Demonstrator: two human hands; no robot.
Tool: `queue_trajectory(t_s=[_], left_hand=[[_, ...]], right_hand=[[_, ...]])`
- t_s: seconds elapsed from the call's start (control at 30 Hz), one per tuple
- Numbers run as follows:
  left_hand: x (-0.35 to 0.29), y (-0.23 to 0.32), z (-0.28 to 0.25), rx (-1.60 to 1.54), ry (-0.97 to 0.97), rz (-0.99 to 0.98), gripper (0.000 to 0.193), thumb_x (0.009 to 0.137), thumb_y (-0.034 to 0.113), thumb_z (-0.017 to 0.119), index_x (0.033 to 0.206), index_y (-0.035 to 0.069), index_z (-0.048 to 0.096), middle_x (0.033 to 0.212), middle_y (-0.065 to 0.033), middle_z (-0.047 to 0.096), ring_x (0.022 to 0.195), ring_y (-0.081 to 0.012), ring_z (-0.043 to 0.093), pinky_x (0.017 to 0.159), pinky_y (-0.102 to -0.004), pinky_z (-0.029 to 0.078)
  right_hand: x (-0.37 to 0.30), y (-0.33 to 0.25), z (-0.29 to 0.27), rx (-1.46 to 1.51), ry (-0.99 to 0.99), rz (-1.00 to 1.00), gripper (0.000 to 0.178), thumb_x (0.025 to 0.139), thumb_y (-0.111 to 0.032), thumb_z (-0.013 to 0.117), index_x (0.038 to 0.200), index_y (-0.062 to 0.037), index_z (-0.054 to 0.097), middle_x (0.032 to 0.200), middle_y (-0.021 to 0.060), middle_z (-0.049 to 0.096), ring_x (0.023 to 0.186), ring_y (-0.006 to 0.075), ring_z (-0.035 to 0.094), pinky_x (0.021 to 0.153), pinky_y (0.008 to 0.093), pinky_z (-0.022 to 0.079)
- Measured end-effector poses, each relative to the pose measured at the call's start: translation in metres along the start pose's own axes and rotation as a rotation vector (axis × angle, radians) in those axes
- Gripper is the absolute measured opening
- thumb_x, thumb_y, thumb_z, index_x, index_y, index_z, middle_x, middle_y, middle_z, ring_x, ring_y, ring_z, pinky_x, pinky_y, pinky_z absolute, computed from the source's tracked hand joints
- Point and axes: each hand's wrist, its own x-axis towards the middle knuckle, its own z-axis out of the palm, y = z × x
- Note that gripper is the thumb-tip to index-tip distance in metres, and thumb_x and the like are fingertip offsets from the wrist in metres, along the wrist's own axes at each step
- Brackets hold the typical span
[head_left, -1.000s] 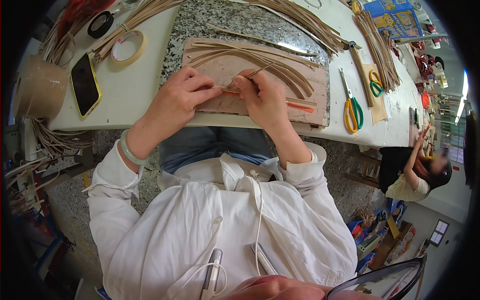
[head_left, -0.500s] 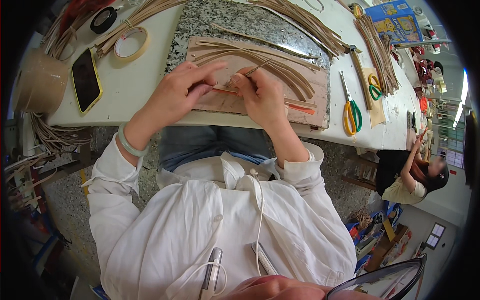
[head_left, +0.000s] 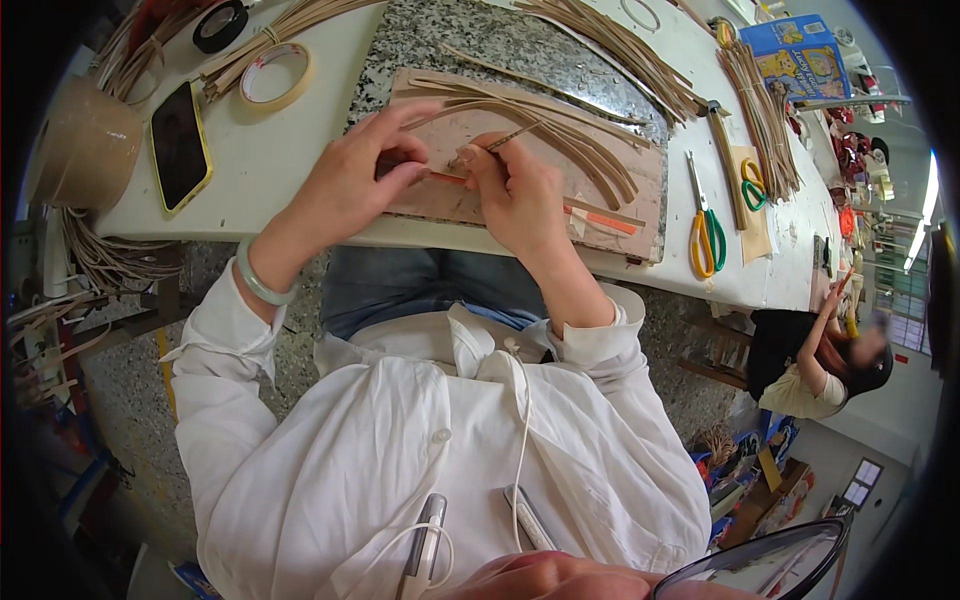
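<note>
My left hand (head_left: pixel 358 172) is over the left side of a pinkish board (head_left: pixel 440 205), index finger raised and thumb bent toward the other fingers. Its thumb tip meets the end of a narrow reddish strip (head_left: pixel 446 178), seemingly pinched there. My right hand (head_left: pixel 520 195) grips a slim, pen-like tool (head_left: pixel 516 136) that slants up to the right. Its lower end is partly hidden by the fingers, close to the strip. Right of this hand, a flat orange piece (head_left: pixel 608 221) lies by the board's near edge. Curved brown strips (head_left: pixel 585 155) lie on the board behind my hands.
Beneath the board is a speckled stone slab (head_left: pixel 400 50). Scissors (head_left: pixel 706 225), a hammer-like tool (head_left: pixel 728 165) and bundled strips (head_left: pixel 755 115) lie to the right. Masking tape (head_left: pixel 250 85), a phone (head_left: pixel 180 148) and black tape (head_left: pixel 220 26) are left. Another person (head_left: pixel 815 365) sits at far right.
My left index finger has lifted and the left hand's fingers have spread somewhat. My right hand stays nearly in place with the tool. The whole view has shifted slightly.
</note>
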Motion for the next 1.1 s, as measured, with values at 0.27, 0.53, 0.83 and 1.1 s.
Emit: queue_trajectory(t_s=[0.27,0.53,0.83,1.1], left_hand=[[0.007,-0.008,-0.024,0.223,-0.064,0.203,0.01,0.079,0.006,0.075,0.089,0.002,0.074,0.09,-0.0051,0.068,0.091,-0.0215,0.061,0.081,-0.0328,0.05],[0.006,-0.009,-0.021,0.239,-0.054,0.201,0.011,0.08,0.006,0.074,0.091,0.002,0.074,0.091,-0.0051,0.069,0.091,-0.021,0.061,0.081,-0.0324,0.05],[0.007,-0.009,-0.021,0.254,-0.051,0.2,0.011,0.08,0.005,0.074,0.091,0.003,0.074,0.09,-0.0046,0.069,0.092,-0.0212,0.061,0.082,-0.0326,0.05],[0.01,0.002,-0.023,0.294,-0.107,0.152,0.018,0.083,0.01,0.073,0.096,0.001,0.066,0.095,-0.0079,0.061,0.092,-0.023,0.058,0.081,-0.0321,0.047]], right_hand=[[0.003,-0.003,-0.007,0.082,-0.086,0.103,0.007,0.093,-0.008,0.065,0.094,-0.0012,0.067,0.074,0.0153,0.069,0.064,0.0266,0.068,0.059,0.0338,0.052],[0.006,-0.008,0.012,0.025,-0.041,0.035,0.007,0.093,-0.008,0.065,0.094,-0.0014,0.066,0.075,0.0152,0.069,0.062,0.0282,0.067,0.057,0.0347,0.051],[0.007,0.006,0.006,0.277,-0.098,0.078,0.01,0.094,-0.01,0.066,0.096,-0.0001,0.066,0.077,0.0098,0.069,0.065,0.0176,0.066,0.06,0.031,0.051],[-0.013,0.013,-0.083,-0.225,-0.019,-0.163,0.012,0.084,-0.003,0.068,0.096,-0.0047,0.068,0.084,0.0058,0.067,0.077,0.022,0.064,0.07,0.0323,0.051]])
